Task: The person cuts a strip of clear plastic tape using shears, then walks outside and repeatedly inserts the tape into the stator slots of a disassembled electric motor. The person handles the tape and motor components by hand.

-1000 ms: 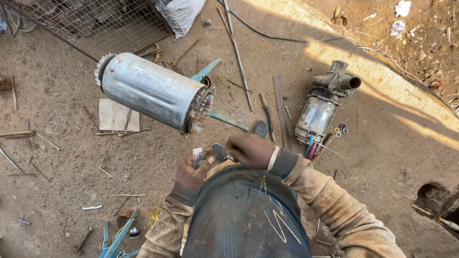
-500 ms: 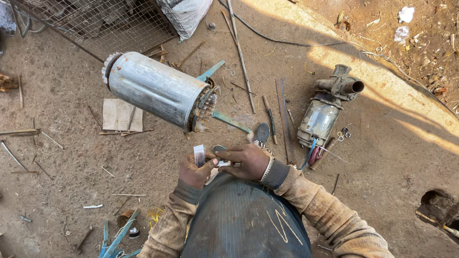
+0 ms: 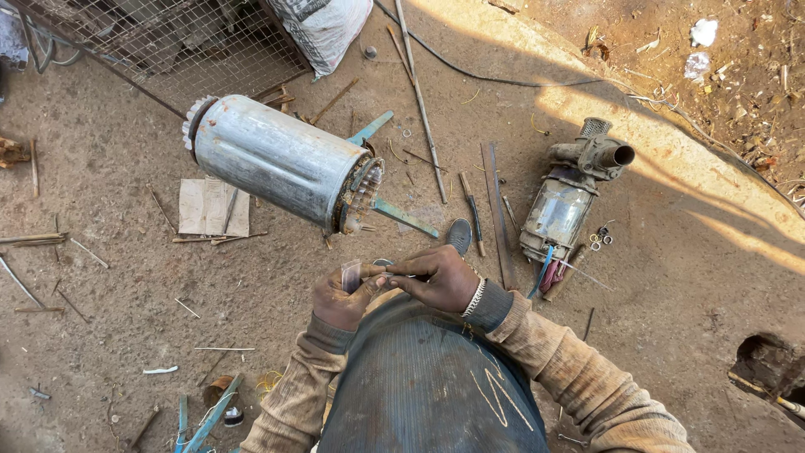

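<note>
My left hand [image 3: 342,295] and my right hand [image 3: 438,277] meet in front of my body, above my dark trouser leg. Together they pinch a small clear plastic strip [image 3: 350,273], with the left fingers closed round its lower end and the right fingertips on a thin piece beside it. A big grey metal cylinder, a motor stator [image 3: 277,161], lies on its side on the dirt just beyond my hands, its open end with windings facing me.
A small pump motor [image 3: 563,201] lies to the right with coloured wires and a few washers [image 3: 599,239] beside it. Metal rods [image 3: 419,96], flat bars, a folded cardboard piece [image 3: 210,208], a wire mesh cage [image 3: 168,42] and a white sack [image 3: 323,25] lie around. A hole [image 3: 767,365] opens at the right.
Both hands have drawn closer together and slightly nearer to my body, still working the small strip. The view has shifted a little; the stator and pump have not moved.
</note>
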